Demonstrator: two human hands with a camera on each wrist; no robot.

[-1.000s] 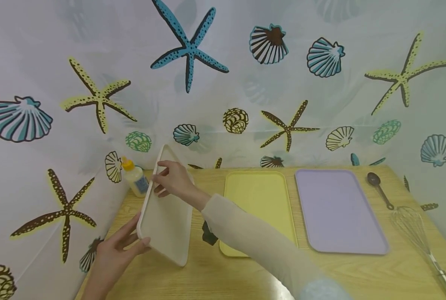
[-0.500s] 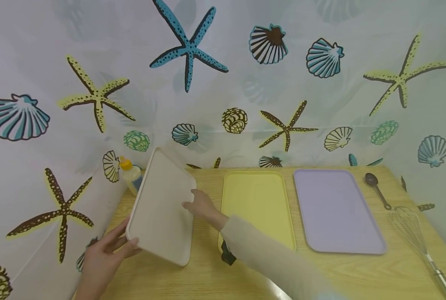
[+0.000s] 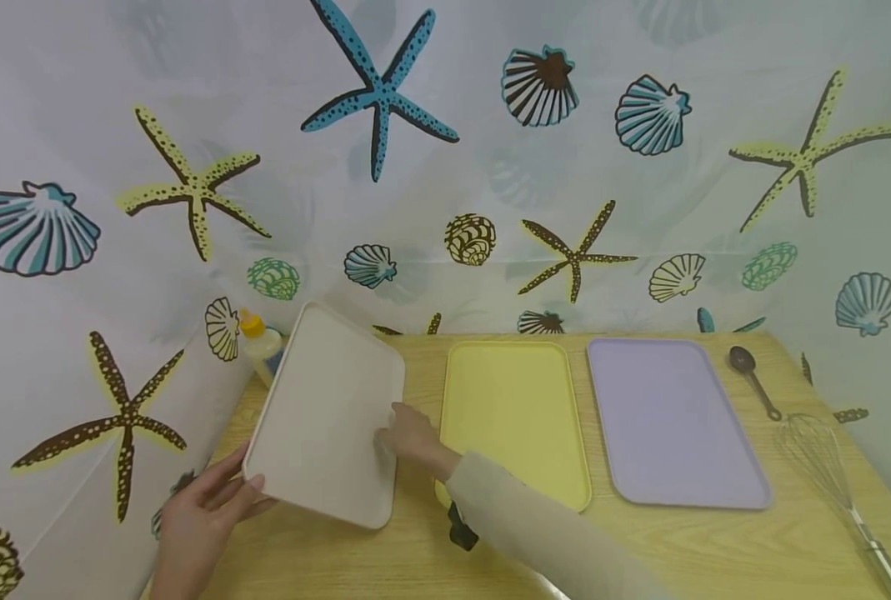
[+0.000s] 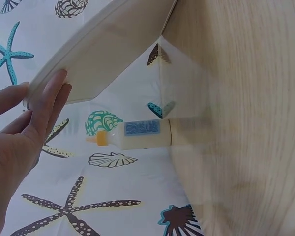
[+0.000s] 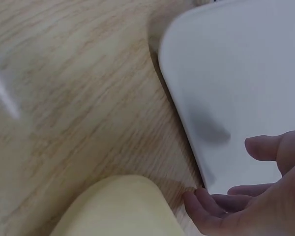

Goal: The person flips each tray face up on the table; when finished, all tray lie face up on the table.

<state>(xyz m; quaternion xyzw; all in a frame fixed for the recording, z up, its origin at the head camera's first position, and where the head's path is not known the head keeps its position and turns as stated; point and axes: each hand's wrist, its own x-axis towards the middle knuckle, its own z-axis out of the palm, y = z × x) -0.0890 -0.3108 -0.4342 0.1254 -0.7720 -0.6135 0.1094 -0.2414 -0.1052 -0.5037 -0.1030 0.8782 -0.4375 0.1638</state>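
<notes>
A white tray (image 3: 332,417) stands tilted at the left of the table, its left side raised and its low edge near the wood. My left hand (image 3: 197,517) pinches its near left corner, thumb on one face and fingers on the other, as the left wrist view also shows. At the tray's right edge is my right hand (image 3: 411,437). In the right wrist view, that hand's bent fingers (image 5: 211,214) lie at the edge, while the thumb stays apart above the tray's surface. Whether the fingertips reach beneath the tray cannot be seen.
Behind the tray stands a glue bottle (image 3: 261,346) with an orange cap. A yellow tray (image 3: 516,417) and a lilac tray (image 3: 673,421) lie flat to the right. Beyond them are a dark measuring spoon (image 3: 745,362) and a whisk (image 3: 823,458). Shell-patterned cloth (image 3: 430,183) surrounds the table.
The white tray has turned and tipped lower toward the right, showing more of its face. My right hand has moved from its upper left edge to its right edge; the left keeps hold.
</notes>
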